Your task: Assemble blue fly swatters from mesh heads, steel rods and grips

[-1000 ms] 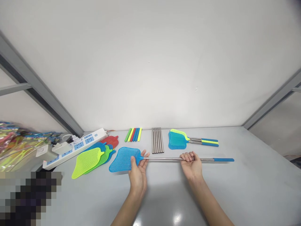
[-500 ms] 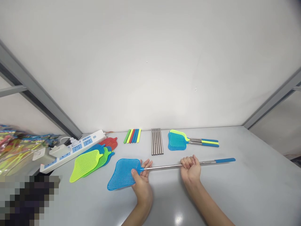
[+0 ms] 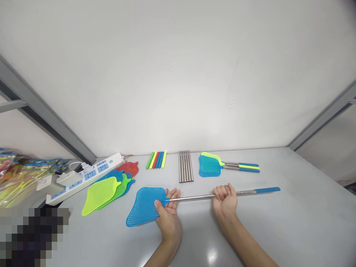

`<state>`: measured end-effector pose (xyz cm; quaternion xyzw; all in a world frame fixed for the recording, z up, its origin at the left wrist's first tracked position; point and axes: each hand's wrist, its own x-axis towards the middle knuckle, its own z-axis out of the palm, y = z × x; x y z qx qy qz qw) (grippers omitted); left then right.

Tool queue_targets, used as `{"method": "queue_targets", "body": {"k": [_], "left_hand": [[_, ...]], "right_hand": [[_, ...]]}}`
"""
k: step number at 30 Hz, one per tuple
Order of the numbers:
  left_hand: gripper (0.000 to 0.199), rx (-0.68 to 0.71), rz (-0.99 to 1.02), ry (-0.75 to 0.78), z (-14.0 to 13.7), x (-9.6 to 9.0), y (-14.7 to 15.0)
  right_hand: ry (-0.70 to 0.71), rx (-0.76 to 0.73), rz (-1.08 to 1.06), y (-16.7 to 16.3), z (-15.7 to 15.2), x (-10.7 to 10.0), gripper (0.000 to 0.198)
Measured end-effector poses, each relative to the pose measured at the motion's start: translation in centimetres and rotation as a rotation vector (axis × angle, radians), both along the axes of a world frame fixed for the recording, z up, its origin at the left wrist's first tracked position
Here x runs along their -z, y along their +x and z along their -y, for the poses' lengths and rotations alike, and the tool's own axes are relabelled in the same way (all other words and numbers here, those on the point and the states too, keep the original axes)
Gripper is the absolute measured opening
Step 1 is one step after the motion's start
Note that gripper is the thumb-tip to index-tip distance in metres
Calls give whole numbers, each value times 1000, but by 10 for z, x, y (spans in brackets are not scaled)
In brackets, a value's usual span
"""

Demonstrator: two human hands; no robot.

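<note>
— What is being held at the lower middle of the frame?

— A blue fly swatter (image 3: 194,198) is being grasped at both ends of its metal rod: the neck beside the mesh head is being pinched by the left hand (image 3: 167,213), and the rod is being clenched in the fist of the right hand (image 3: 226,200).

— Where is it lying?

— It is being kept just above the grey table (image 3: 292,222), head to the left, blue handle to the right.

— And beyond it?

— Metal rods (image 3: 185,166) and coloured grips (image 3: 156,160) are lying higher up; loose swatter heads (image 3: 107,187) and a power strip (image 3: 87,176) are being seen at the left, finished swatters (image 3: 222,166) at the right.
</note>
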<state>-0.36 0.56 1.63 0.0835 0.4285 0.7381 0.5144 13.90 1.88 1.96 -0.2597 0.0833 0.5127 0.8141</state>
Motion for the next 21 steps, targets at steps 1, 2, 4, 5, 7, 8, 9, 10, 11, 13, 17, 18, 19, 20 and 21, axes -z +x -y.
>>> {"method": "queue_targets", "body": {"k": [1,2,4,5,7,8,9,10,11,13,17,18,19,20,21], "left_hand": [[37,-5,2,1,0,0,0],[37,-7,4,3,0,0,0],[36,-4,8,8,0,0,0],[36,-1,9,9,0,0,0],[37,1,11,8,0,1,0],[37,0,11,4,0,1,0],[37,-2,11,1,1,1,0],[38,-3,10,-3,1,0,1],[38,-3,10,-7,1,0,1],[39,-3,10,-11,1,0,1],[40,1,19,-13,1,0,2],[40,1,20,-13,1,0,2],[41,0,20,-15,2,0,2],[41,-1,20,-18,2,0,3],[42,-1,21,-20,2,0,3]], "right_hand": [[-3,-1,2,0,0,0,38],[-5,-2,6,-1,0,0,38],[-4,-5,17,-2,1,0,38],[-2,-5,23,-2,1,0,38],[-1,-5,36,-3,1,0,38],[-3,-4,43,-4,1,0,38],[-5,-5,49,-4,2,0,38],[-7,-5,55,-4,2,1,38],[-9,-6,59,-4,2,1,38],[-11,-8,59,-5,2,2,38],[-17,-13,76,-6,3,2,38],[-19,-12,78,-6,3,2,38],[-20,-10,75,-7,4,2,38],[-20,-7,68,-7,4,2,38],[-19,-5,57,-8,4,2,38]]}}
